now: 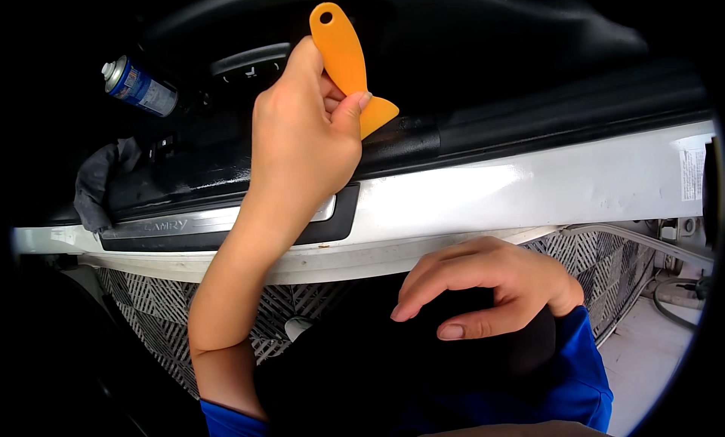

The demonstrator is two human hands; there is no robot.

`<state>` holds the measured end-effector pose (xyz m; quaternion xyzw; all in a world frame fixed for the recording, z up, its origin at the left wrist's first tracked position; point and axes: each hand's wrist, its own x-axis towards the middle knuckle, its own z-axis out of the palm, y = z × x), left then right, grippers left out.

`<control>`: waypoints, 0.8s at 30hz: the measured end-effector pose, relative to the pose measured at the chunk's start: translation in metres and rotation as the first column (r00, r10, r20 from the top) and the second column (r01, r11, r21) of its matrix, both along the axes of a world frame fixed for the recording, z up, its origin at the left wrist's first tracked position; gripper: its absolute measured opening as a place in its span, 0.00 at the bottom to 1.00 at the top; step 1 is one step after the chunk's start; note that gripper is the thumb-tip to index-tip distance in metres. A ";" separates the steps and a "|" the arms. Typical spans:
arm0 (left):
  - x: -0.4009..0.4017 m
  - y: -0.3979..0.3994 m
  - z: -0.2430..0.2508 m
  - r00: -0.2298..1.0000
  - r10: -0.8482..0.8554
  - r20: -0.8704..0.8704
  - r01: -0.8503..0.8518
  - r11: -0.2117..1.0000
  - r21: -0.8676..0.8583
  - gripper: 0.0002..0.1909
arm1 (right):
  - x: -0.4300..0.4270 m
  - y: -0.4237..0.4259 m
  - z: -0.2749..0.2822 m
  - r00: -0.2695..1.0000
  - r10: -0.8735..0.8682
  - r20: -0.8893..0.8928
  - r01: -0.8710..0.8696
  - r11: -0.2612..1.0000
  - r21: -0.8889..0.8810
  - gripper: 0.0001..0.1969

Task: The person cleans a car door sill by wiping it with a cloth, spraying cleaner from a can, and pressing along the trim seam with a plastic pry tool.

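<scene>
My left hand (308,117) grips a yellow plastic scraper (340,49) by its narrow middle, with the holed end up and the flared blade near the black sill trim (405,145). Beneath my left forearm runs a metal scuff plate (198,221) in a black surround on the white car door sill (481,188). My right hand (487,284) is held over my dark-clad lap with fingers curled and apart, and nothing shows in it. A grey cloth (96,182) drapes over the left end of the scuff plate. A blue and silver spray can (140,87) lies tilted farther back.
The black side of a car seat (453,29), with a control lever (249,63), rises behind the sill. Below the sill is grey slatted floor matting (595,267). At the right are a door check or hinge part (674,228) and a hose or cable (668,312) near the pale floor.
</scene>
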<state>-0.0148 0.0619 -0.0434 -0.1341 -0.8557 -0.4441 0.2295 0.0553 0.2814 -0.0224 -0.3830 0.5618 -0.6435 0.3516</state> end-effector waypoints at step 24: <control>0.004 -0.008 0.011 0.987 0.051 0.154 -0.047 0.998 -0.032 0.14 | 0.006 -0.003 -0.008 1.000 0.000 -0.007 0.000 1.000 -0.020 0.13</control>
